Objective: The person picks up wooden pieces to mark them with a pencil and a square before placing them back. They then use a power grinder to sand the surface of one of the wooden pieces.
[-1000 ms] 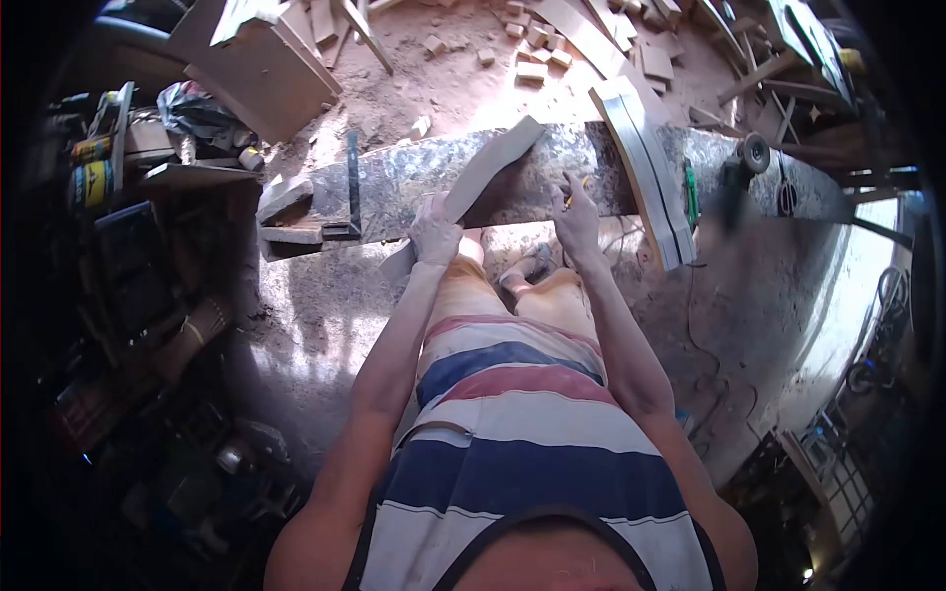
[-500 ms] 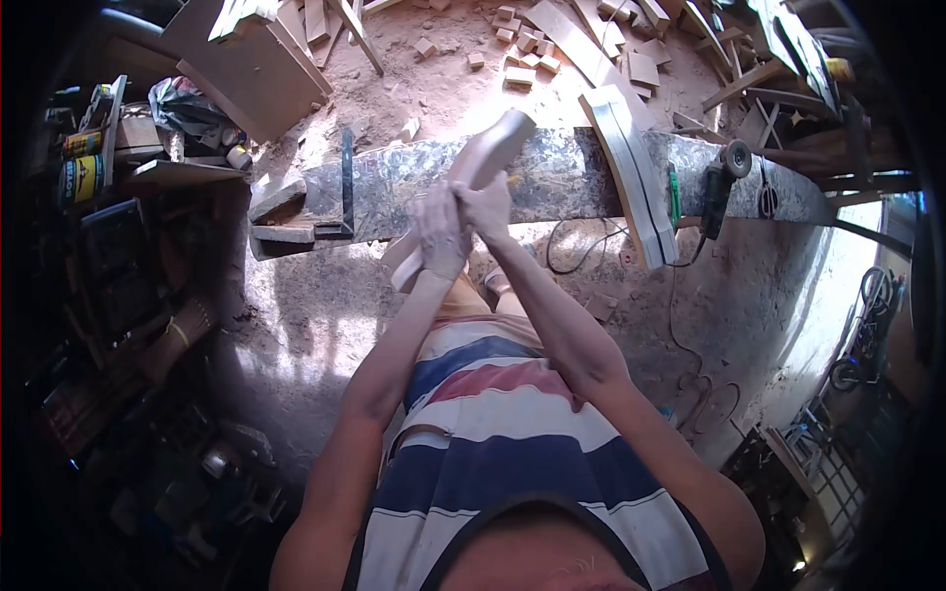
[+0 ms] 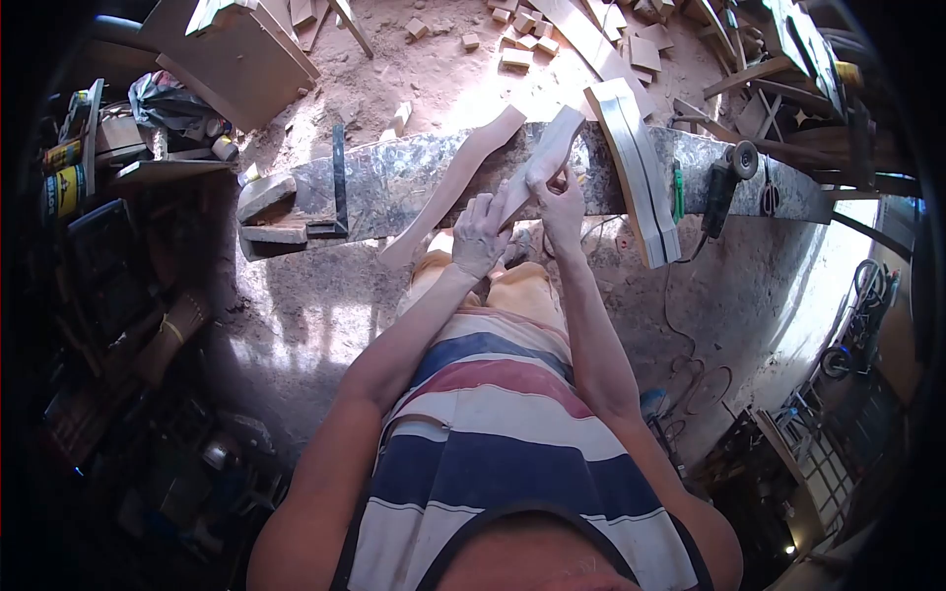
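Observation:
A curved wooden piece [image 3: 560,135] slants over the workbench, its far end pointing away to the right. My left hand [image 3: 480,236] is closed around its near part. Further up, my right hand [image 3: 560,205] grips its right side, thumb on top. A thin yellow thing pokes out beside the right fingers, too small to identify. Left of my hands, a second curved wooden piece [image 3: 461,169] rests across the bench, its near end jutting past the front edge.
On the narrow, paint-stained workbench [image 3: 394,169] lie a metal square [image 3: 341,182], wood blocks [image 3: 268,197], a bundle of shaped wood strips [image 3: 631,163], a green tool [image 3: 678,192] and an angle grinder [image 3: 727,184]. Offcuts [image 3: 522,41] litter the floor beyond. A cord trails at right.
The two curved pieces, together in my hands before, are now apart. One lies on the bench at left; both hands have shifted right with the other.

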